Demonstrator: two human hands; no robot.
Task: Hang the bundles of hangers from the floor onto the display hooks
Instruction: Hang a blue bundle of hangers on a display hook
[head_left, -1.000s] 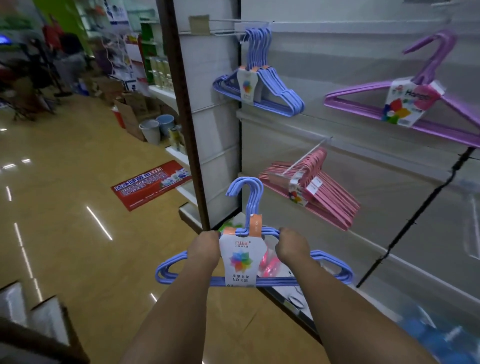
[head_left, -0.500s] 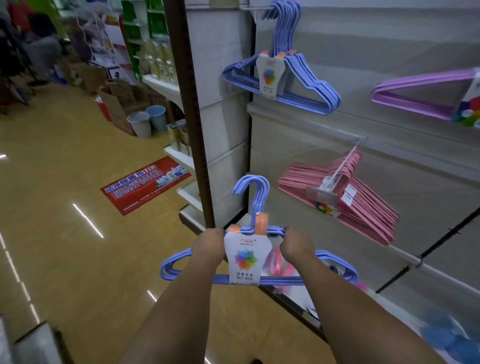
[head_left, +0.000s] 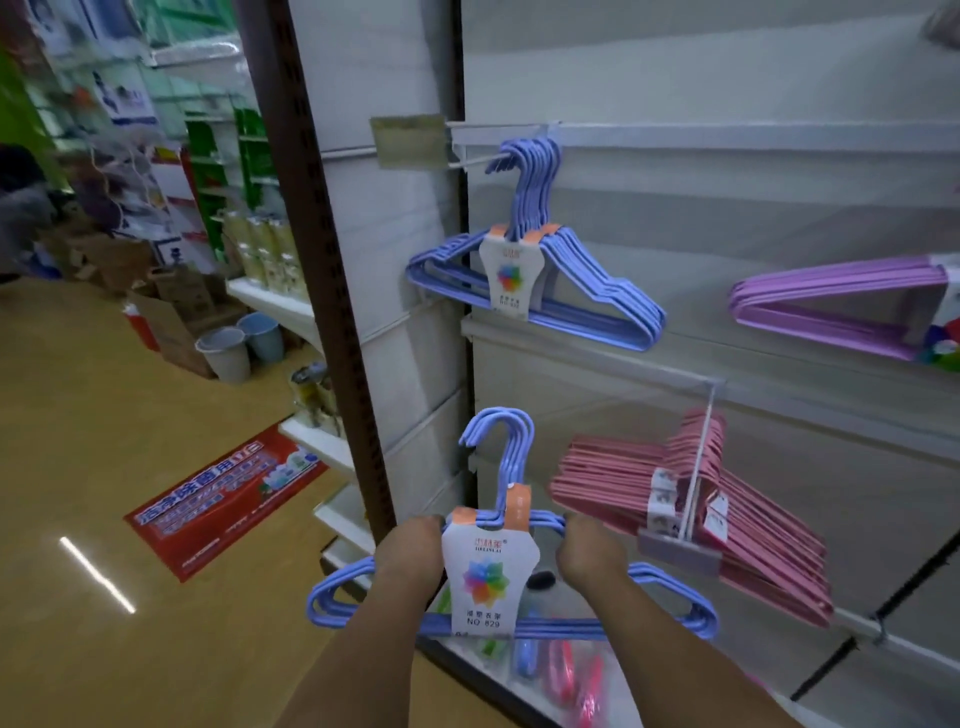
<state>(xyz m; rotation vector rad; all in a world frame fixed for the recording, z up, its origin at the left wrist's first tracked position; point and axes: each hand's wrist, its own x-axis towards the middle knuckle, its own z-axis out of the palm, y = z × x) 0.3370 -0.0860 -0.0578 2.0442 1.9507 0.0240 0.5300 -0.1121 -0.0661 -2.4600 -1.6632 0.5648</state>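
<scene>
The left hand (head_left: 408, 545) and the right hand (head_left: 587, 551) each clench the shoulders of a blue hanger bundle (head_left: 675, 597), held upright low before the display wall (head_left: 727, 208). Above it a second blue bundle (head_left: 597, 280) hangs on a display hook (head_left: 467, 162); pink hangers (head_left: 753, 545) hang at right.

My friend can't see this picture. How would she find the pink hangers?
Look at the white display wall. Below the hanging bundle of blue plastic hangers and the purple bundle, a white hook carries the bundle of pink plastic hangers. It is the only pink bundle hanging.
</scene>
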